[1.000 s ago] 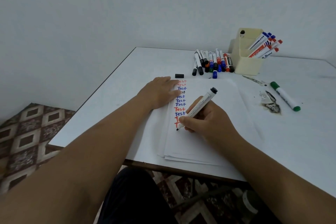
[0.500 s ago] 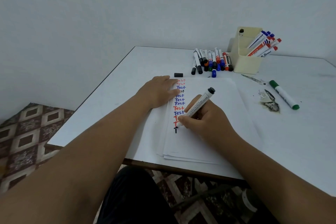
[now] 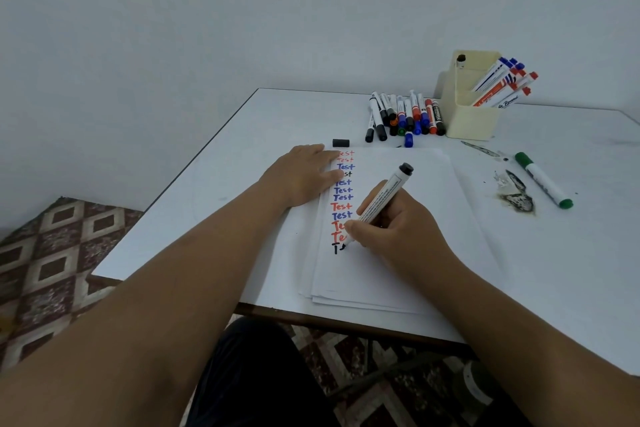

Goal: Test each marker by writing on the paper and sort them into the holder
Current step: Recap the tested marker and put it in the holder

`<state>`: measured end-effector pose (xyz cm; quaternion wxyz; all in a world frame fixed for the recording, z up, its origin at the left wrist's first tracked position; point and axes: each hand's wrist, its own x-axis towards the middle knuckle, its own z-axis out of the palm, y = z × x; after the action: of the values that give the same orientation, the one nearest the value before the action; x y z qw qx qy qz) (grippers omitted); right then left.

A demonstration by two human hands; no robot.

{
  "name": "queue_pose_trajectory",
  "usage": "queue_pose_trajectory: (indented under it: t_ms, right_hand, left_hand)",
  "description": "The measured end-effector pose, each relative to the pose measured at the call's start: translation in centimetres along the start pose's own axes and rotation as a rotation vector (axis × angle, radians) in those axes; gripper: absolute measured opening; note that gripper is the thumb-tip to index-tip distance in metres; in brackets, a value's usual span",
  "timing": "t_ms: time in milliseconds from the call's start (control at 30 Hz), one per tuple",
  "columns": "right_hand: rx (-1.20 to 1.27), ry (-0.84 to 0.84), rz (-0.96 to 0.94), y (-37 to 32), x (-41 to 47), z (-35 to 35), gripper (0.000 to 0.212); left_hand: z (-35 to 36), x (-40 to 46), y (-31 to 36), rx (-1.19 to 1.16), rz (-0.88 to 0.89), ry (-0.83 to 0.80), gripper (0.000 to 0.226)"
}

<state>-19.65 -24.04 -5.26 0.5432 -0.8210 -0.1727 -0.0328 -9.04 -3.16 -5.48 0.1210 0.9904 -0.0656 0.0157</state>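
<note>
You are in the middle of the testing step: your right hand point(image 3: 398, 229) grips the black marker point(image 3: 382, 199) in a writing hold, fingers and thumb curled round its lower barrel, its tip down on the paper point(image 3: 415, 253) at the foot of the column of red, blue and black "Test" words, where a black "T" and the start of the next letter show; your left hand point(image 3: 304, 177) lies flat, fingers straight, pressing the sheet's upper left edge so it cannot slide; the marker's long axis runs diagonally, tip pointing down and to the left toward you, butt end raised up and to the right toward the holder point(image 3: 472, 121); judging by the unfinished word, the next move calls for completing the letters with light, even pressure, then fetching the loose black cap point(image 3: 340, 142) lying just beyond the paper's top edge before the marker goes to the holder; the unsorted markers point(image 3: 403, 116) lie just left of it.
</note>
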Motion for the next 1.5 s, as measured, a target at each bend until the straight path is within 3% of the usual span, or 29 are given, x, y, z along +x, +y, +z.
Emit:
queue_pose_trajectory:
  t_ms: [1233, 1333, 1433, 1500]
  right_hand:
    - [0.056, 0.012, 0.045, -0.8, -0.3, -0.2, 0.031]
    - [0.069, 0.040, 0.099, -0.9, 0.1, -0.3, 0.027]
    - [0.286, 0.032, 0.271, -1.4, 1.6, -1.3, 0.015]
    - [0.329, 0.008, 0.356, -1.8, 3.5, -2.2, 0.019]
  left_hand:
    - [-0.1, 0.0, 0.0, -0.002, 0.018, 0.008, 0.063]
    - [-0.1, 0.1, -0.1, -0.006, 0.023, 0.010, 0.062]
    - [-0.1, 0.3, -0.2, -0.016, 0.025, 0.014, 0.061]
    - [-0.1, 0.4, -0.2, -0.014, 0.029, 0.017, 0.060]
